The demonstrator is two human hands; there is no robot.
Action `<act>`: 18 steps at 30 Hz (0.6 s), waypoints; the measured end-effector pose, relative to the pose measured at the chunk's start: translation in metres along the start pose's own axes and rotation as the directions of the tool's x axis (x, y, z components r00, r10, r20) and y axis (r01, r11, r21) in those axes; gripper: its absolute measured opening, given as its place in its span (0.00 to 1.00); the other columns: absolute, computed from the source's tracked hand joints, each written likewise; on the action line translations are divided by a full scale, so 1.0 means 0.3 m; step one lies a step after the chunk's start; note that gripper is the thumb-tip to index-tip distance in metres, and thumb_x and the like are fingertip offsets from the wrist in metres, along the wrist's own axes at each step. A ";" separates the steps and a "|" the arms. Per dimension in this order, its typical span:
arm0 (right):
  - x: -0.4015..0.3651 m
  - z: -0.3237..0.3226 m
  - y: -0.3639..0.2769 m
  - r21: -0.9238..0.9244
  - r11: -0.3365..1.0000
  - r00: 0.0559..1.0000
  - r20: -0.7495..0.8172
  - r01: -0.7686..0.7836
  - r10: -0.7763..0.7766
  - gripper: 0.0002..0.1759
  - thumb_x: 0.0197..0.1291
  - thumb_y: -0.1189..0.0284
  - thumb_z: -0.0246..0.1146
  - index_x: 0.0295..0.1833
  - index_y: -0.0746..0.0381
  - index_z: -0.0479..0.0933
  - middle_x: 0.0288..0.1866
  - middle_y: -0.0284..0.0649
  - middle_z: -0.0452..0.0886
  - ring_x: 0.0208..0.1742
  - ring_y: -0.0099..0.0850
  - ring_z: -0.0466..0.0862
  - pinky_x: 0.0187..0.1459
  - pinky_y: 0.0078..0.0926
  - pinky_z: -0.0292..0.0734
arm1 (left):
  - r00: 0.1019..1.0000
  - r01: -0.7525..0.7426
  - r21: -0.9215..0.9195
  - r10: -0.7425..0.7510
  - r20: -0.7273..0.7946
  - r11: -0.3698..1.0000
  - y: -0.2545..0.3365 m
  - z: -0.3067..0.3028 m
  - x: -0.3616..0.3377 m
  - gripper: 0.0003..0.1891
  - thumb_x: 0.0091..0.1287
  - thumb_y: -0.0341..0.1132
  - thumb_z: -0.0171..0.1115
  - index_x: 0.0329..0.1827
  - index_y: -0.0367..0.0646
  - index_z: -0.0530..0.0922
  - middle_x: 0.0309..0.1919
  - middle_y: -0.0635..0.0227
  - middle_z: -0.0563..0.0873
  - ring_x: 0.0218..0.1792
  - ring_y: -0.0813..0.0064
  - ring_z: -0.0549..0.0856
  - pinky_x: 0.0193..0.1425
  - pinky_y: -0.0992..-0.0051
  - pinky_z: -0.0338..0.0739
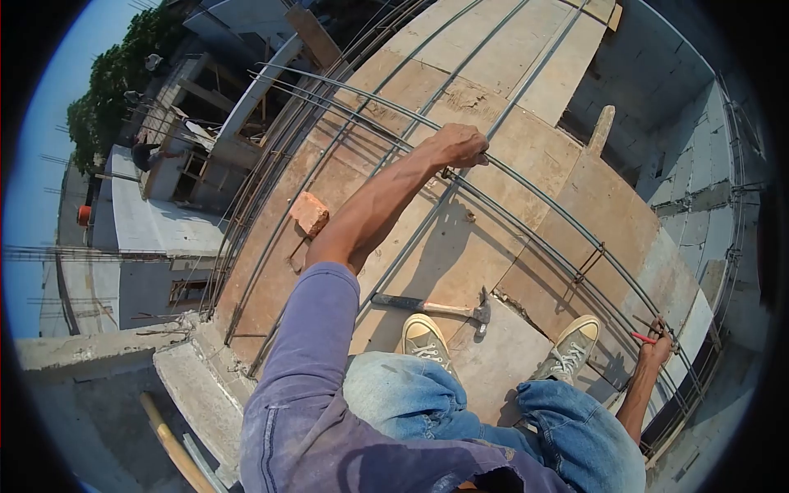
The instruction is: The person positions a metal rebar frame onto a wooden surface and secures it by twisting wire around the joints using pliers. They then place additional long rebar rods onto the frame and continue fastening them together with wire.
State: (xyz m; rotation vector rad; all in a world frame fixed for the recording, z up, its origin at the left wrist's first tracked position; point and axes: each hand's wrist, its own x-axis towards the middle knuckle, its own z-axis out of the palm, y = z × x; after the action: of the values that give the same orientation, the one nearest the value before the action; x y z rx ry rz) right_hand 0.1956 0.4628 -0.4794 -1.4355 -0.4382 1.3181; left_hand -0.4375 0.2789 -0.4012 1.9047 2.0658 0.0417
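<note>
My left hand [460, 146] is closed around a long steel reinforcing bar [542, 193], one of a pair joined by stirrups [590, 261] into a narrow cage. That cage runs from the upper left to the lower right across wooden boards [468, 238]. At the right end of the cage, my right hand [655, 347] is closed on a tool with a red handle [643, 338]; the tool's kind cannot be made out. A claw hammer [444, 309] lies on the boards between my shoes, and a broken brick [310, 215] rests left of my left forearm.
More bars [472, 56] cross the boards lengthwise, with a bundle of bars [246, 193] along the left edge. An opening with block walls [686, 156] drops away at the right. A concrete ledge [197, 394] lies lower left. Another person [146, 154] is far off at left.
</note>
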 end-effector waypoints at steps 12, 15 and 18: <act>-0.480 0.130 0.019 -0.293 0.948 0.990 0.093 0.126 -0.103 0.13 0.64 0.76 0.60 0.51 0.68 0.71 0.39 0.44 0.82 0.34 0.30 0.84 0.34 0.24 0.79 | 0.978 -0.106 -0.070 0.092 -0.185 0.992 -0.071 0.155 0.082 0.10 0.68 0.35 0.58 0.37 0.36 0.80 0.31 0.52 0.81 0.36 0.50 0.82 0.44 0.58 0.74; -0.729 0.198 -0.013 -0.485 0.867 0.924 0.372 0.117 0.084 0.10 0.58 0.76 0.60 0.45 0.67 0.73 0.35 0.39 0.80 0.33 0.26 0.80 0.34 0.24 0.74 | 0.965 -0.117 -0.175 0.071 -0.251 0.978 -0.083 0.170 0.077 0.08 0.69 0.32 0.60 0.40 0.34 0.79 0.34 0.51 0.81 0.37 0.53 0.81 0.44 0.62 0.73; -0.834 0.191 -0.004 -0.836 0.392 0.745 0.532 0.384 0.403 0.13 0.63 0.70 0.59 0.49 0.66 0.75 0.30 0.36 0.76 0.35 0.28 0.77 0.38 0.29 0.71 | 0.972 -0.119 -0.143 0.086 -0.218 0.983 -0.089 0.171 0.086 0.09 0.70 0.31 0.59 0.41 0.32 0.80 0.35 0.51 0.82 0.38 0.52 0.82 0.44 0.61 0.74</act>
State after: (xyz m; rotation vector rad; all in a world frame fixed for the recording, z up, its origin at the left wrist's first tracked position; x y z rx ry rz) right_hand 0.0669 0.2830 -0.3490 -1.7439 -1.9853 1.6768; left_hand -0.4513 0.2909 -0.4617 1.9811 2.0240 0.4350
